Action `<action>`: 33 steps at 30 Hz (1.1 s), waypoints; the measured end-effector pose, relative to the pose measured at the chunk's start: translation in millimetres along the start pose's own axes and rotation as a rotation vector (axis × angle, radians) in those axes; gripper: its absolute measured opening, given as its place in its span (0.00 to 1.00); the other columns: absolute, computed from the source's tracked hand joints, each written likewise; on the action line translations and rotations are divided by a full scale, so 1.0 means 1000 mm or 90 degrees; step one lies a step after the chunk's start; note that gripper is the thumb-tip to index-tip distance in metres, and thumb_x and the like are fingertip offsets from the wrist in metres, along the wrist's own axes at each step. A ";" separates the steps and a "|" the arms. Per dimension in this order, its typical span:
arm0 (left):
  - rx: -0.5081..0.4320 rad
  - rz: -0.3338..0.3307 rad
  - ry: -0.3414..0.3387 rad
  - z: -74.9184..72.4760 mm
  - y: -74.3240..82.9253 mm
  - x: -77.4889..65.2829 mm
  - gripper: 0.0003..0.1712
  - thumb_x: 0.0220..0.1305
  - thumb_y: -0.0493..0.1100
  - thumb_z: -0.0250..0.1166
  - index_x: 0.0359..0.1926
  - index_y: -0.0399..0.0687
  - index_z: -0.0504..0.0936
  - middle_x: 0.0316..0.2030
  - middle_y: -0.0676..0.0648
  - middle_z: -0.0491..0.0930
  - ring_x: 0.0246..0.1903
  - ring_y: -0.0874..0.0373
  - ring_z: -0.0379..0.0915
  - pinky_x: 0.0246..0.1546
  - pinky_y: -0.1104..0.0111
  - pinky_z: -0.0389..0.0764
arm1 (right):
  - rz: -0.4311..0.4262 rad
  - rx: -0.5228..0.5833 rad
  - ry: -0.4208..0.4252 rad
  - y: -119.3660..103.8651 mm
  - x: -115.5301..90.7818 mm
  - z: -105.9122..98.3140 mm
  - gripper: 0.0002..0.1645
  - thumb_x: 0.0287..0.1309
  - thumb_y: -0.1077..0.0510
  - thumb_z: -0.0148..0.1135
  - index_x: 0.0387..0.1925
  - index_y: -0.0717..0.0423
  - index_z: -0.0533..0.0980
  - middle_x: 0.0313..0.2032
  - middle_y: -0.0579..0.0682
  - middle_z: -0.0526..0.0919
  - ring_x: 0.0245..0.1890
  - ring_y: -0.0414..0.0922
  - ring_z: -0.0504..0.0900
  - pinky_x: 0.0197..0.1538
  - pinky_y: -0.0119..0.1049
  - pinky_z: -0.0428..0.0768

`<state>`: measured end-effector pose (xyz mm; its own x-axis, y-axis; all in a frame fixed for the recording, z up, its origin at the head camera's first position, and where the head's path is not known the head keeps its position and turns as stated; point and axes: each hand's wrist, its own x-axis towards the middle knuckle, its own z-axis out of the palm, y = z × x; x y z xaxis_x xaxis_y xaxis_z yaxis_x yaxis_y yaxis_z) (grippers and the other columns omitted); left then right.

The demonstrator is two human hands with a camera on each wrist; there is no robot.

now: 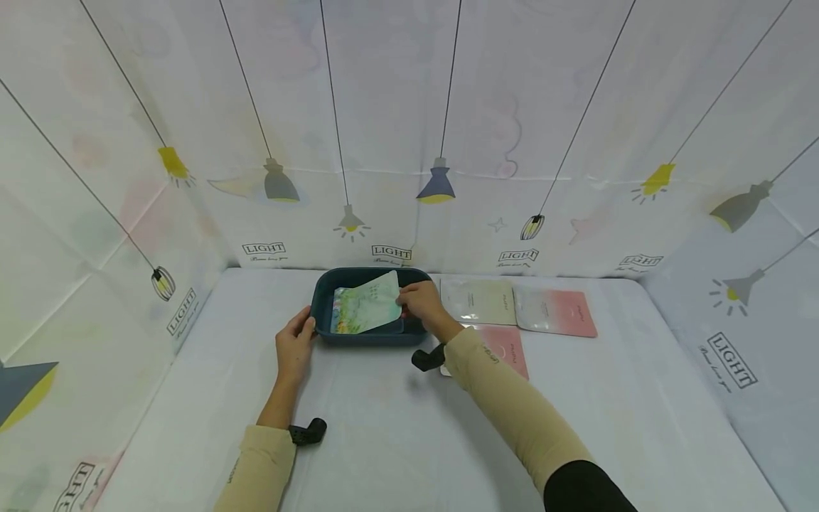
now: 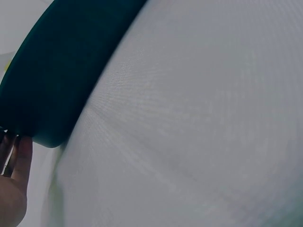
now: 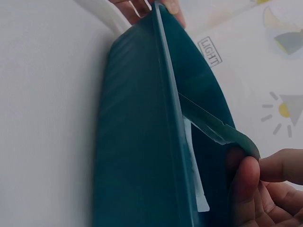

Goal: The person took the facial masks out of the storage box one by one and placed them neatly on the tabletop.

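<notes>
A dark teal plastic bin (image 1: 365, 340) stands near the back of the table. My left hand (image 1: 295, 348) grips its left end, the thumb over the rim and the fingers against the outside wall. In the left wrist view the fingertips (image 2: 23, 151) meet the wall's corner. My right hand (image 1: 424, 302) pinches the right edge of a flat pale green packet (image 1: 376, 302) with a flower print, between thumb and fingers. The packet leans inside the bin, its right end raised. A second whitish packet edge (image 3: 198, 184) shows lower in the bin in the right wrist view.
Right of the bin lie a cream packet (image 1: 480, 301) and a pink and grey packet (image 1: 557, 311). Another pink packet (image 1: 508, 345) lies in front, partly hidden by my right forearm. White cloth (image 1: 371, 427) covers the table, and a printed curtain (image 1: 397, 107) hangs behind.
</notes>
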<state>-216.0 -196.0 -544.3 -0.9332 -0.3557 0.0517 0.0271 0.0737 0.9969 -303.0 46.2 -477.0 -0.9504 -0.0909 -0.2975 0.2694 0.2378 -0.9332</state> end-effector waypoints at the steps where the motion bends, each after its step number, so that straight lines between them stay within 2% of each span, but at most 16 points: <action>1: 0.001 0.000 0.001 0.000 0.000 0.000 0.24 0.74 0.42 0.53 0.66 0.36 0.70 0.62 0.35 0.73 0.57 0.45 0.74 0.42 0.88 0.77 | 0.001 -0.005 0.000 0.000 0.000 -0.002 0.17 0.55 0.70 0.61 0.47 0.70 0.80 0.39 0.58 0.83 0.20 0.38 0.77 0.28 0.31 0.83; 5: -0.007 -0.012 -0.007 -0.001 0.005 0.000 0.24 0.74 0.41 0.53 0.66 0.35 0.70 0.62 0.34 0.73 0.58 0.43 0.73 0.42 0.87 0.78 | -0.004 -0.023 0.003 -0.002 -0.003 -0.008 0.15 0.56 0.68 0.61 0.46 0.68 0.80 0.38 0.57 0.83 0.21 0.39 0.77 0.35 0.37 0.86; 9: -0.012 -0.022 -0.023 -0.003 0.018 -0.005 0.24 0.74 0.38 0.52 0.66 0.31 0.68 0.63 0.31 0.71 0.59 0.40 0.72 0.42 0.87 0.78 | -0.019 -0.023 0.004 -0.004 -0.008 -0.012 0.15 0.56 0.68 0.61 0.46 0.69 0.81 0.37 0.57 0.83 0.20 0.39 0.78 0.41 0.44 0.87; 13: -0.009 -0.025 -0.027 -0.004 0.018 -0.006 0.24 0.74 0.38 0.51 0.66 0.31 0.68 0.63 0.31 0.70 0.59 0.40 0.71 0.42 0.87 0.78 | -0.026 -0.007 0.003 -0.006 -0.011 -0.016 0.15 0.57 0.69 0.61 0.47 0.70 0.80 0.37 0.57 0.83 0.20 0.38 0.78 0.33 0.35 0.85; 17: 0.001 -0.013 -0.012 -0.002 0.006 -0.002 0.24 0.74 0.41 0.52 0.66 0.35 0.69 0.63 0.34 0.72 0.58 0.44 0.73 0.42 0.88 0.77 | -0.027 0.009 0.004 -0.009 -0.013 -0.020 0.15 0.57 0.69 0.60 0.47 0.70 0.80 0.35 0.56 0.83 0.20 0.38 0.77 0.25 0.26 0.80; 23: 0.015 0.010 0.002 0.000 -0.002 0.000 0.24 0.74 0.42 0.53 0.66 0.36 0.70 0.62 0.36 0.74 0.56 0.48 0.74 0.43 0.88 0.77 | -0.017 0.034 0.006 -0.011 -0.014 -0.030 0.16 0.58 0.69 0.61 0.48 0.71 0.79 0.31 0.52 0.82 0.19 0.38 0.76 0.24 0.25 0.80; 33: 0.015 0.013 -0.005 -0.001 0.001 -0.001 0.24 0.74 0.42 0.53 0.66 0.36 0.70 0.63 0.37 0.73 0.58 0.47 0.74 0.43 0.89 0.77 | -0.005 0.053 0.014 -0.019 -0.019 -0.049 0.18 0.57 0.70 0.61 0.50 0.72 0.77 0.26 0.47 0.79 0.18 0.37 0.75 0.24 0.24 0.79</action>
<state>-214.7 -196.8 -543.7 -0.9350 -0.3472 0.0719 0.0384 0.1025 0.9940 -297.3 90.5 -444.1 -0.9554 -0.0707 -0.2869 0.2735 0.1560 -0.9491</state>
